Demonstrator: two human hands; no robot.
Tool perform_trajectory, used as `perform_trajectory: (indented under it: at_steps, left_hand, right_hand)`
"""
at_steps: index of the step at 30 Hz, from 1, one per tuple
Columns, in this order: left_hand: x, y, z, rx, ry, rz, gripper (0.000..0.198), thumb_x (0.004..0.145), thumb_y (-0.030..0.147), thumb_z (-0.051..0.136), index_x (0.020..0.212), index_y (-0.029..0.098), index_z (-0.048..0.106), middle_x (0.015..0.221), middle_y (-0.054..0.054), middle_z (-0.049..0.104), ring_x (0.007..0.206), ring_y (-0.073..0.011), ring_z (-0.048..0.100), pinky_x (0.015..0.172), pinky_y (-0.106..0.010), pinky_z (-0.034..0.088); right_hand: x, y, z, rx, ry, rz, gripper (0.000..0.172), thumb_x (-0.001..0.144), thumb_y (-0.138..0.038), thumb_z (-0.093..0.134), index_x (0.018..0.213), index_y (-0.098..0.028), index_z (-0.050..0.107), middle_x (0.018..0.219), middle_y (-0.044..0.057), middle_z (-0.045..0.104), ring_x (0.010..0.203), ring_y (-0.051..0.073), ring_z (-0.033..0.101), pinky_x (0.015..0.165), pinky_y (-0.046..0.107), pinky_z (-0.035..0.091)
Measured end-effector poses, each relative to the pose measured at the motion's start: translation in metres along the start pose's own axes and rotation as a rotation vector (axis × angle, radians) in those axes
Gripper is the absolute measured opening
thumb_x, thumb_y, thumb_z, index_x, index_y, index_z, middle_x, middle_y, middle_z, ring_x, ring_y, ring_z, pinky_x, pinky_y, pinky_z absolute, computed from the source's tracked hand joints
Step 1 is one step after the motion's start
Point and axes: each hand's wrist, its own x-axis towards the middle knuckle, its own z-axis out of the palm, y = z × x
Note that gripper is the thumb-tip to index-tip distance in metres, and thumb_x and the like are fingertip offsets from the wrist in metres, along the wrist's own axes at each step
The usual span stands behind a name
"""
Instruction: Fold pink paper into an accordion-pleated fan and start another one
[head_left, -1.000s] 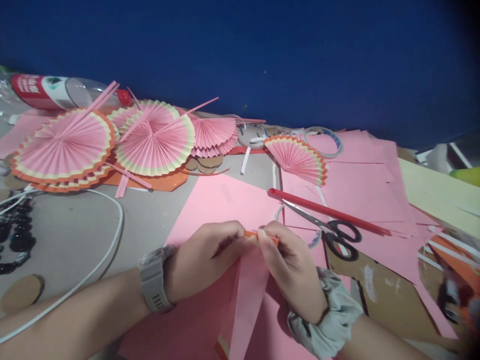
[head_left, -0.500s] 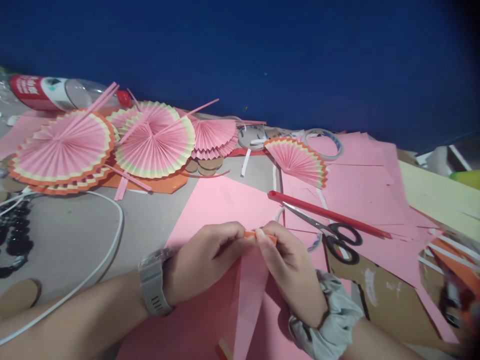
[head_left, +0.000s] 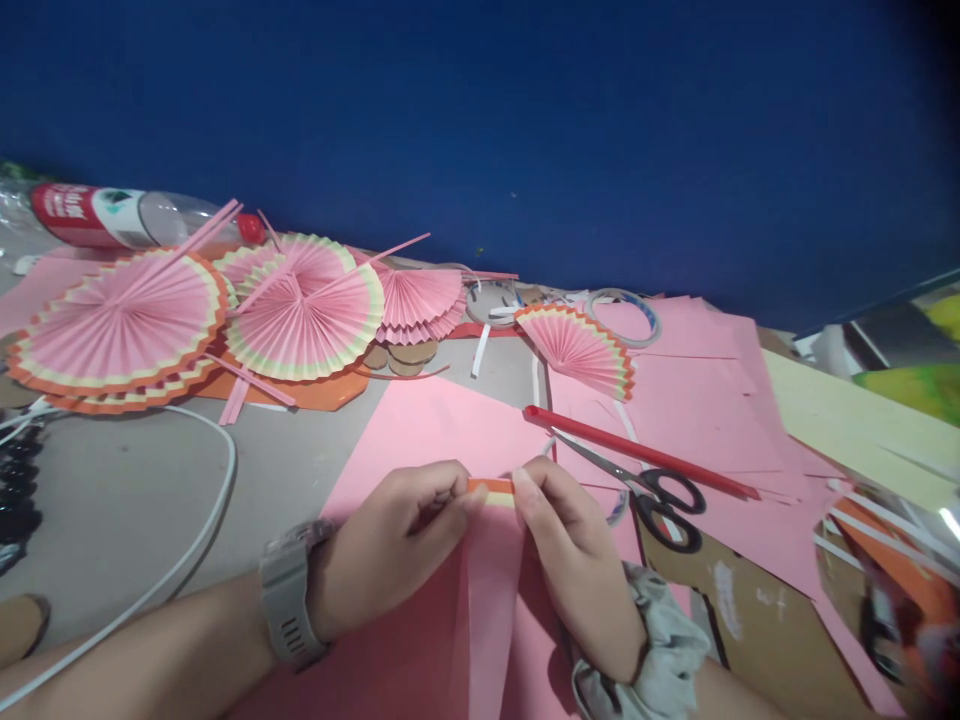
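Observation:
My left hand (head_left: 409, 545) and my right hand (head_left: 574, 560) pinch the two sides of a folded strip of pink paper (head_left: 491, 600) at its far end. That end carries an orange and a cream band, which show between my fingertips. From there the strip runs down towards me, over a large pink sheet (head_left: 435, 420) on the table. Right of my right hand lie black-handled scissors (head_left: 637, 480), partly spread, beside a red stick (head_left: 637, 450). A small pleated paper fan (head_left: 577, 350) rests beyond them.
Round pleated paper fans (head_left: 120, 315) and a plastic bottle (head_left: 90, 215) lie at the back left. A white cable (head_left: 221, 500) curves by my left forearm. Tape rolls (head_left: 626, 315), pink sheets (head_left: 675, 380) and cardboard (head_left: 765, 620) cover the right side. A blue wall (head_left: 480, 130) stands behind.
My hands have moved slightly apart along the banded end, so more of the orange and cream shows between them. The whole view has shifted a little.

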Motion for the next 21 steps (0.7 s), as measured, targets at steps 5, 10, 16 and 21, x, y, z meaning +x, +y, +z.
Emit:
perform_trajectory:
  at_steps: [5, 10, 16, 21]
  left_hand:
    - [-0.0006, 0.0006, 0.0003, 0.003, -0.001, 0.009, 0.034, 0.093, 0.036, 0.035, 0.064, 0.019, 0.031, 0.060, 0.006, 0.028, 0.055, -0.0088, 0.027, 0.051, -0.023, 0.026]
    - [-0.0020, -0.0014, -0.0008, -0.027, 0.051, 0.012, 0.034, 0.093, 0.036, 0.034, 0.065, 0.019, 0.031, 0.061, 0.006, 0.028, 0.055, -0.0093, 0.026, 0.052, -0.023, 0.025]
    - [-0.0006, -0.0002, -0.0006, -0.059, 0.075, -0.016, 0.033, 0.092, 0.035, 0.035, 0.064, 0.019, 0.030, 0.060, 0.006, 0.025, 0.055, -0.0095, 0.024, 0.051, -0.023, 0.023]
    - [0.0015, 0.0010, -0.0019, -0.095, 0.114, -0.051, 0.032, 0.092, 0.034, 0.036, 0.064, 0.019, 0.030, 0.061, 0.006, 0.027, 0.056, -0.0097, 0.026, 0.051, -0.022, 0.025]
  right_hand:
    - [0.0021, -0.0007, 0.0008, -0.019, 0.017, -0.019, 0.032, 0.094, -0.033, 0.038, 0.065, -0.020, 0.031, 0.063, -0.005, 0.029, 0.058, 0.009, 0.031, 0.054, 0.021, 0.030]
    - [0.0025, -0.0027, 0.0006, -0.030, -0.054, 0.011, 0.031, 0.094, -0.036, 0.038, 0.067, -0.020, 0.034, 0.065, -0.005, 0.032, 0.059, 0.010, 0.032, 0.056, 0.023, 0.030]
    - [0.0013, -0.0020, 0.0014, -0.046, -0.092, 0.075, 0.034, 0.092, -0.040, 0.039, 0.066, -0.021, 0.030, 0.064, -0.005, 0.028, 0.058, 0.011, 0.029, 0.054, 0.024, 0.029]
    - [0.0031, -0.0035, 0.0000, 0.000, -0.121, 0.051, 0.032, 0.092, -0.038, 0.038, 0.066, -0.021, 0.031, 0.064, -0.004, 0.030, 0.059, 0.011, 0.031, 0.056, 0.024, 0.030]
